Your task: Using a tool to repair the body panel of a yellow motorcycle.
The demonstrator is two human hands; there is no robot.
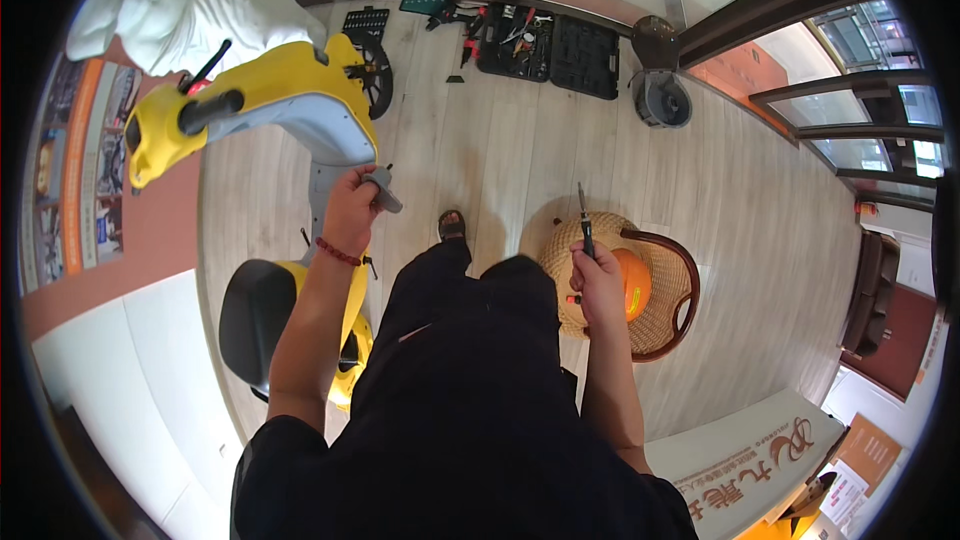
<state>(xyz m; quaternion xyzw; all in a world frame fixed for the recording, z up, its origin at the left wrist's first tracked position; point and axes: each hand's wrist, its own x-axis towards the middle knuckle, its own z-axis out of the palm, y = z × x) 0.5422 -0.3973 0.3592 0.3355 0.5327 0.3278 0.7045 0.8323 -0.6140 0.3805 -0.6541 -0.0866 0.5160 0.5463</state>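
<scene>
The left hand [352, 205] grips a small grey panel [384, 194] beside the yellow scooter [335, 75]; well apart, the right hand [600, 285] clasps a dark-handled screwdriver [586, 227] with a slim metal shaft, over the wicker chair [664, 265]

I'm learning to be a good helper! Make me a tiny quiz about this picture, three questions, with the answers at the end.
1. Which hand holds the screwdriver?

2. True or false: the black toolbox on the floor is shut.

3. What color is the piece in the left hand?
A) pink
B) grey
C) green

Key:
1. The right hand.
2. False; it lies open.
3. B, grey.
</scene>
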